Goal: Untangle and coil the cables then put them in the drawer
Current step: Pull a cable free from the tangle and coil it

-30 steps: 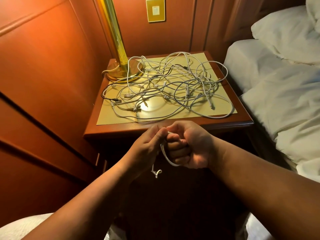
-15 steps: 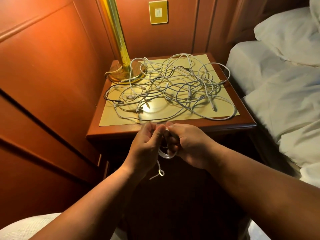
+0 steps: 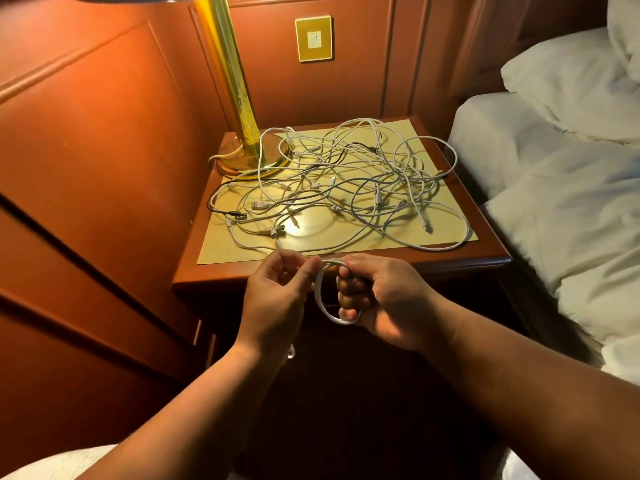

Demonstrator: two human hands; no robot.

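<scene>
A small white cable coil (image 3: 320,296) hangs between my hands in front of the nightstand. My right hand (image 3: 377,299) grips the loops, fingers curled through them. My left hand (image 3: 277,292) pinches the cable's top beside the right thumb, and a short loose end (image 3: 291,351) dangles below the left wrist. A tangle of several white cables and a dark one (image 3: 343,188) lies spread over the nightstand top (image 3: 346,265). The drawer front below is dark and mostly hidden by my hands.
A brass lamp (image 3: 239,109) stands at the nightstand's back left corner. Wood panel walls close in on the left and behind. A bed with white sheets (image 3: 561,202) lies right of the nightstand. A brass switch plate (image 3: 314,39) is on the wall.
The coil has become a wider visible loop in my right hand. My left hand shifted slightly left, still pinching the cable's top.
</scene>
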